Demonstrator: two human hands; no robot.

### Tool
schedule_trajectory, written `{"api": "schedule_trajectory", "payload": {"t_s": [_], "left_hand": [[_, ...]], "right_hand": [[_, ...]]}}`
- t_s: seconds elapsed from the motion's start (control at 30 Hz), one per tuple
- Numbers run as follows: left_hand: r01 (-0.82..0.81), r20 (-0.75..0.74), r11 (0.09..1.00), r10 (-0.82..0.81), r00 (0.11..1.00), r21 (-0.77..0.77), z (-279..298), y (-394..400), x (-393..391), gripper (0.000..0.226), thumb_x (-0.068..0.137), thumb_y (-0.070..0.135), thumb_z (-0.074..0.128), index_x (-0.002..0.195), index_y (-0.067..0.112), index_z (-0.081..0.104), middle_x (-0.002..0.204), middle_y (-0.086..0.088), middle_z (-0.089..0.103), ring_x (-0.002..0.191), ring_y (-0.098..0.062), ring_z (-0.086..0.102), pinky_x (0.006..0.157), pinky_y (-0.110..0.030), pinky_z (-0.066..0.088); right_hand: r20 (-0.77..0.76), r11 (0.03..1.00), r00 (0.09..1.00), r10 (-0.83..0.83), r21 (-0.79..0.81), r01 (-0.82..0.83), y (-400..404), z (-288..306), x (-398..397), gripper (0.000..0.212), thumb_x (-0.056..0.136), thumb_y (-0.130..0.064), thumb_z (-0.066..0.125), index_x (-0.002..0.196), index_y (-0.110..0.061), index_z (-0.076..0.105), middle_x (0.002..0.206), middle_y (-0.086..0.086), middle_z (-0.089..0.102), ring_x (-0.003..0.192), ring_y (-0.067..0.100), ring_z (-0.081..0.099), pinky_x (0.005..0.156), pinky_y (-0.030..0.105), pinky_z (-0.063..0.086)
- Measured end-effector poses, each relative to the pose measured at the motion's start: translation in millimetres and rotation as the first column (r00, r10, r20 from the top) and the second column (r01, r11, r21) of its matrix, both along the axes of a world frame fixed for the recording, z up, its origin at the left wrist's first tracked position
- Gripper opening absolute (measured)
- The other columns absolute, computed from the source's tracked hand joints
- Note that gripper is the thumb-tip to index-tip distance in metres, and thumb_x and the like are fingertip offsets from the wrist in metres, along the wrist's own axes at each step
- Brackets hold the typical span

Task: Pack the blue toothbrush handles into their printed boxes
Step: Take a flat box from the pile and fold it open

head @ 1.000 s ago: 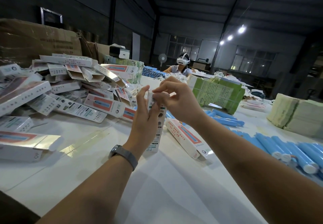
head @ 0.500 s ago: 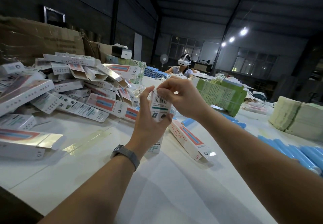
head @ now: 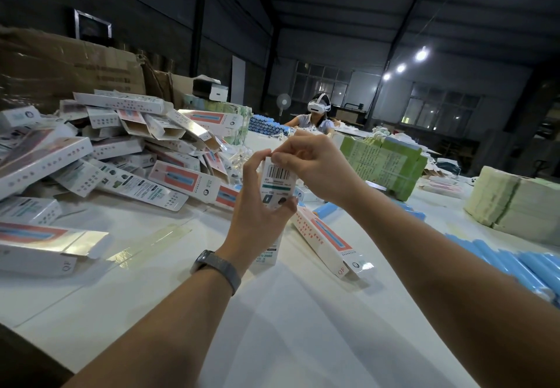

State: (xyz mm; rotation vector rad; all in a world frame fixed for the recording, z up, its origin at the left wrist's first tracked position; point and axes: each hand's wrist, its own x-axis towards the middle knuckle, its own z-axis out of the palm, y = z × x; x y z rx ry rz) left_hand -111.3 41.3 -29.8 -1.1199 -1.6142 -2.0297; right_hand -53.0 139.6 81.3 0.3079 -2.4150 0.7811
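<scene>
Left hand: the left hand (head: 260, 206) is wrapped around a tall white box (head: 277, 184) and holds it standing up above the table (head: 272, 327). The thumb is on one side and the fingers are on the other.
Right hand: the right hand (head: 315, 166) pinches the top end of the same box with its thumb and first finger. The other fingers are curled.
Box in the hands: it has black bar lines and small print on the side that faces us. Its bottom end is just above the table.
Box lying down: another long box with a red picture (head: 325, 240) lies flat on the table, just beside the held box on the right.
Blue handles: a bunch of blue handles (head: 527, 263) lies on the table at the right edge. One more blue handle (head: 327, 208) peeks out behind the right wrist.
Box pile: a big messy pile of boxes (head: 121, 151) sits on the left of the table.
Watch: a dark watch (head: 216, 268) is on the left wrist.
Paper stacks: green paper stacks (head: 381, 163) sit behind the right hand, and pale stacks (head: 512, 203) sit at the far right.
Other person: a person wearing a white headset (head: 318, 107) sits at the far end of the table.
</scene>
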Motion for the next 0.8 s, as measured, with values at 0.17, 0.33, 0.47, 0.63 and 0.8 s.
{"api": "schedule_trajectory", "payload": {"t_s": [0.17,0.33,0.47,0.63,0.8], "left_hand": [[-0.051,-0.07,0.998,0.053,0.996,0.03,-2,2,3,0.091,0.084,0.0,0.074,0.125,0.065,0.026,0.124,-0.003,0.053,0.107,-0.014,0.064,0.075,-0.017,0.056],[-0.092,-0.084,0.996,0.092,0.992,0.014,0,2,2,0.075,0.085,0.005,0.076,0.117,0.052,0.027,0.116,0.003,0.053,0.101,-0.004,0.064,0.069,-0.007,0.051],[-0.068,-0.076,0.997,0.069,0.995,0.022,0,2,2,0.071,0.084,0.003,0.076,0.12,0.045,0.031,0.113,0.003,0.055,0.102,-0.005,0.064,0.073,-0.012,0.054],[-0.051,-0.111,0.998,0.053,0.992,0.027,0,3,3,0.073,0.084,-0.003,0.075,0.124,0.04,0.031,0.111,0.004,0.054,0.098,-0.011,0.066,0.074,-0.02,0.058],[-0.08,-0.144,0.997,0.081,0.986,0.014,-2,2,2,0.077,0.083,-0.002,0.076,0.128,0.037,0.027,0.108,0.006,0.053,0.095,-0.01,0.066,0.074,-0.022,0.059]], "right_hand": [[-0.036,0.996,0.999,0.014,-0.085,-0.017,4,-9,6,0.012,0.094,-0.008,0.06,0.096,-0.018,0.067,0.089,0.003,0.068,0.092,0.028,0.068,0.082,0.05,0.057],[-0.025,0.993,0.999,0.021,-0.112,-0.024,9,-15,10,0.029,0.095,-0.002,0.052,0.083,-0.025,0.065,0.092,0.002,0.071,0.096,0.022,0.068,0.082,0.045,0.059],[-0.076,0.997,0.996,-0.038,-0.076,0.032,12,-22,14,0.03,0.094,-0.001,0.047,0.096,-0.017,0.073,0.099,0.001,0.073,0.1,0.018,0.066,0.085,0.04,0.057],[-0.196,0.98,0.973,-0.122,0.133,0.15,9,-36,24,0.044,0.086,-0.017,0.04,0.117,-0.018,0.071,0.114,-0.004,0.071,0.088,0.009,0.063,0.066,0.023,0.05],[-0.17,0.956,0.967,-0.188,0.194,0.22,3,-44,29,0.046,0.092,-0.015,0.044,0.135,-0.023,0.057,0.126,0.0,0.067,0.088,0.02,0.064,0.077,0.046,0.055]]}}
